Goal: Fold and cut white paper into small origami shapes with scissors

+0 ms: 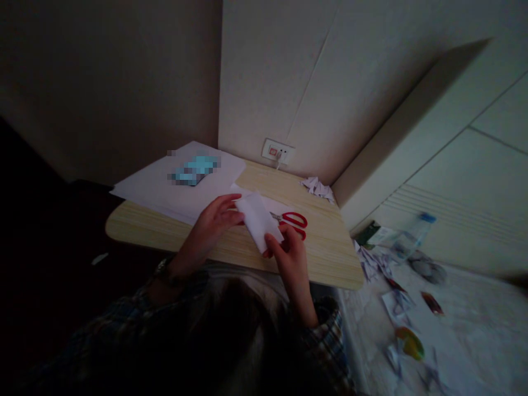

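Both hands hold a folded white paper (258, 220) just above a small wooden table (330, 258). My left hand (216, 219) pinches its upper left end, fingers closed on it. At the lower right end, my right hand (291, 254) grips the paper between thumb and fingers. Red-handled scissors (293, 221) lie on the table right behind the paper, touched by neither hand.
White sheets (165, 190) with a blurred blue item cover the table's left. Crumpled paper (317, 188) sits at the far corner near a wall socket (278, 151). On the bed to the right lie a plastic bottle (412, 235), paper scraps and wrappers.
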A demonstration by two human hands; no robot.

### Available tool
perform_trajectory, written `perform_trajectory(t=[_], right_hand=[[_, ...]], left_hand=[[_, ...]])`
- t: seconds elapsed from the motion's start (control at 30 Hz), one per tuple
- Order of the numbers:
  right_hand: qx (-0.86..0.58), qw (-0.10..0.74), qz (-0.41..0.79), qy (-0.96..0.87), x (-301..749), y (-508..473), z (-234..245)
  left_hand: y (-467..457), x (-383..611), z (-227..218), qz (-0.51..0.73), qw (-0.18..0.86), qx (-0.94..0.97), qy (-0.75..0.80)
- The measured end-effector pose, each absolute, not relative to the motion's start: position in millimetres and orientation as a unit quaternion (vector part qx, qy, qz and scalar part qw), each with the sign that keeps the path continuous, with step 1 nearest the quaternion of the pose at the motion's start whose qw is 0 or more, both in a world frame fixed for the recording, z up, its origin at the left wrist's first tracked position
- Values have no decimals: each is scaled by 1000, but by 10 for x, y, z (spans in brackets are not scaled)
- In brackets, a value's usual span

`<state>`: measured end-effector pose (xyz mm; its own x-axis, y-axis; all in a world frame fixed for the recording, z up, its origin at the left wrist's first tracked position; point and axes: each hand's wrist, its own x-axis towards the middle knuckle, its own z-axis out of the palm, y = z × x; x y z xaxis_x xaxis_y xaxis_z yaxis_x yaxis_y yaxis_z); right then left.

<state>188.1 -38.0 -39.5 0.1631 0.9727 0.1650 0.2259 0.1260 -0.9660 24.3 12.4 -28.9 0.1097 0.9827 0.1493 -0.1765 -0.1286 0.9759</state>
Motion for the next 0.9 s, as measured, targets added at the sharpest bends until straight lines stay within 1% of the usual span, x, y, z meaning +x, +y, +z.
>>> perform_trajectory(t=[0.1,0.2,0.37,0.43,0.57,0.9], right_hand=[[-530,554,369,-526,1837,-437,-323],[-517,557,389,-521,1800,-488,-262],[-506,508,462,-523,1703,-548,-223],[-492,490,482,-535,1651,-569,-215],[-470,464,494,-566,1578,-604,-205],[-464,433,510,-581,1591,-594,-261]], left_hand=[[39,264,-200,513,595,501,363],[-24,273,-154,508,600,502,359],[-123,327,-155,552,572,488,360],[-176,373,-147,563,583,470,351],[-263,448,-84,561,640,418,318],[-270,424,-99,565,662,395,295]])
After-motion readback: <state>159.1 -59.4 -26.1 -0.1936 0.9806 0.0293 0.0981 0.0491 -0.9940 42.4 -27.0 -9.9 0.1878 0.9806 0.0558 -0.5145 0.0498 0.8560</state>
